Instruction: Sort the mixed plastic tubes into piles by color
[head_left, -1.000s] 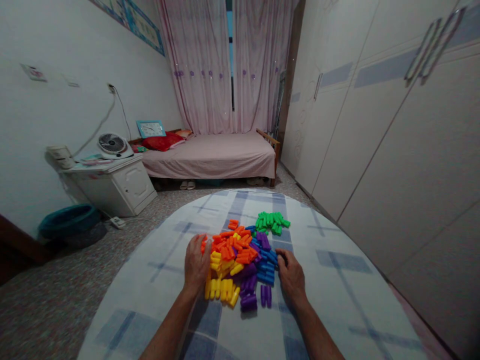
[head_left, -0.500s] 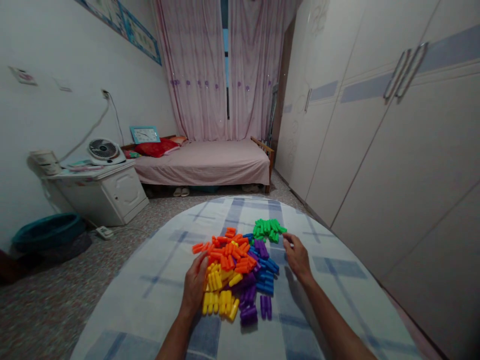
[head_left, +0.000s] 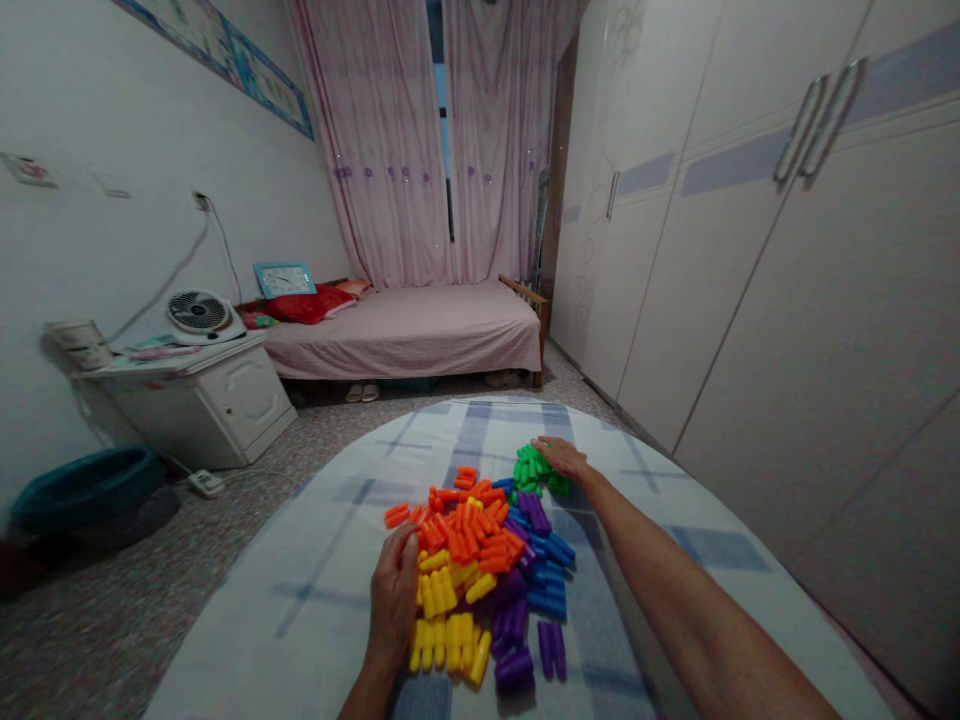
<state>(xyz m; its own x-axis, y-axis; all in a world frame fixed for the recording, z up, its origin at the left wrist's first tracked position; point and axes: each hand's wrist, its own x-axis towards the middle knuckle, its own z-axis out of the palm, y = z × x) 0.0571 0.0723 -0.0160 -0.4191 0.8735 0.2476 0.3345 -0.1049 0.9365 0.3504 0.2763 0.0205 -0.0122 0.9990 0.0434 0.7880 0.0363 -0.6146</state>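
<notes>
Head view: a round table under a checked cloth [head_left: 315,560], with coloured plastic pieces gathered around its middle and 2 bare hands at them.
Green pieces [head_left: 529,468]: a small heap at the far right of the pile, apart from the orange.
Right hand [head_left: 561,457]: reaches to the far side and lies over the right part of the green heap, fingers curved; I cannot tell whether they pinch a piece.
Left hand [head_left: 394,590]: rests along the left edge of the pile, beside the orange and yellow, fingers close together and loosely bent; whether anything is gripped cannot be told.
Orange pieces [head_left: 465,530]: heaped in the middle, with small clusters at the far edge and left.
Yellow pieces [head_left: 437,592]: near left, some in side-by-side rows.
Purple pieces [head_left: 514,620]: near right, 1 pair lying apart.
Blue pieces [head_left: 547,590]: right side, against the purple.
Grouping so far: 5 colours mostly stand in their own zones, by my judgement.
Left unseparated: a yellow bit among the orange, purple touching blue, and orange meeting yellow.
</notes>
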